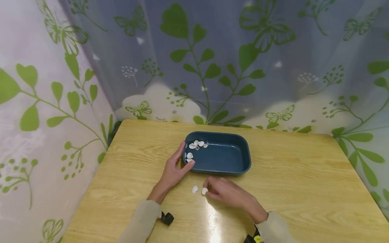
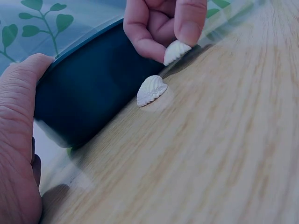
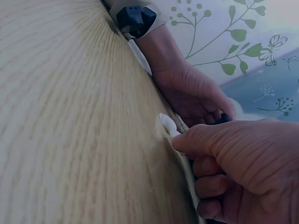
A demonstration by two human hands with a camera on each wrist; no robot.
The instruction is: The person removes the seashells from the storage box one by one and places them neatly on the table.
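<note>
A dark blue rectangular basin [image 1: 218, 158] stands on the table, with several white seashells [image 1: 192, 145] at its left end. My left hand [image 1: 174, 172] holds that end, its thumb over the near corner of the rim and its fingers along the left side. In front of the basin, my right hand [image 1: 226, 193] pinches a white ribbed seashell [image 2: 176, 52] between thumb and fingertips, close over the wood. Just left of it, a second ribbed shell [image 2: 152, 90] lies on the tabletop. Curled fingers of the right hand show below its thumb in the right wrist view.
The light wooden table [image 1: 304, 175] extends to both sides of the basin. Behind it hangs a curtain [image 1: 194, 60] printed with green leaves and butterflies, and similar cloth covers the left side. Black devices [image 1: 167, 218] are strapped at both wrists.
</note>
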